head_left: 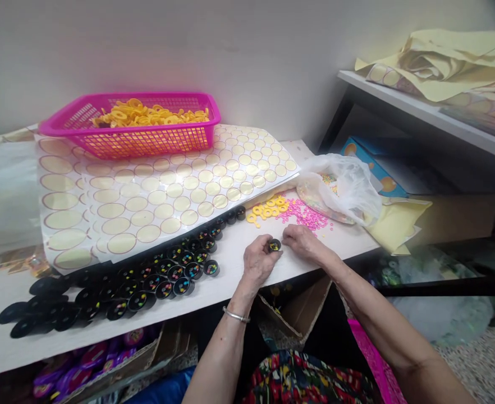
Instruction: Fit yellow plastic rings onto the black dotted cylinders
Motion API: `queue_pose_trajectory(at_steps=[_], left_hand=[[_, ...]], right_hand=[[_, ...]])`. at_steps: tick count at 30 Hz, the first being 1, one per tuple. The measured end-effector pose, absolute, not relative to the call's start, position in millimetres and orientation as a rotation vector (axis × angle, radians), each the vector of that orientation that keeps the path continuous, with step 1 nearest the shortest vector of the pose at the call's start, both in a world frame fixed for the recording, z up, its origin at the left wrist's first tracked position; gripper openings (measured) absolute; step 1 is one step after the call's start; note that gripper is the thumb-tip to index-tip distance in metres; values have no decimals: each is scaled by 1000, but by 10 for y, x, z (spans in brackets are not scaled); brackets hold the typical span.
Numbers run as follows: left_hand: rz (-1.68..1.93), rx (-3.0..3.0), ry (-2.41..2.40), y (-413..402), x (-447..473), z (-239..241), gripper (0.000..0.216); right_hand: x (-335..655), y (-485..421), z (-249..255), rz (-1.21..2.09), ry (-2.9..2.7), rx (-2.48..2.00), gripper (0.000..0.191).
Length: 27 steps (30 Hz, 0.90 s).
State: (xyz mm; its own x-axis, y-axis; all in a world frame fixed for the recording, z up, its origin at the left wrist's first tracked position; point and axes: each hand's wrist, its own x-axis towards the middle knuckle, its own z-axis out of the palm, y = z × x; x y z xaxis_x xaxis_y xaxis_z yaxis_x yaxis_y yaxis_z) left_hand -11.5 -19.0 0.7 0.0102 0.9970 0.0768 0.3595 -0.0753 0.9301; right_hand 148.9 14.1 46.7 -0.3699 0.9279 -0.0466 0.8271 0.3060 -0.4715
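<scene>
A small black cup (275, 245) with tiny yellow pieces inside is held between the thumb and fingers of my left hand (257, 261). Just to its right, the fingertips of my right hand (301, 241) are pinched together close to the cup's rim; anything between them is too small to make out. Behind my hands lie yellow rings (268, 209) and a scatter of small pink pieces (308, 216). Rows of similar black cups (181, 286) stand to the left, many with coloured bits inside.
A pink basket (146, 140) of yellow rings rests on sheets of oval stickers (163, 210). At the right are a clear plastic bag (351, 188), a blue box (369, 163) and a shelf (424, 109) with paper. Cardboard boxes (300, 308) sit below the table edge.
</scene>
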Motion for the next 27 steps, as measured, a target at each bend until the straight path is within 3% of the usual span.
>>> queue_pose_trajectory(at_steps=[7,14,21,27], left_hand=[[1096,1569,1432,-199,-116,5,32],[1094,1596,1439,-198,-110,8,33],[1120,1626,1416,-214,-96,45,18],[1070,1675,1394,-217,-120,83,13]], right_hand=[[1647,35,336,677,-2122,-1418,14],[1559,-84,223,460,-2199,-1449,15],[1349,-103,486,549,-2079,-1207,11],[1254,-130,589,534,-2280,-1356,16]])
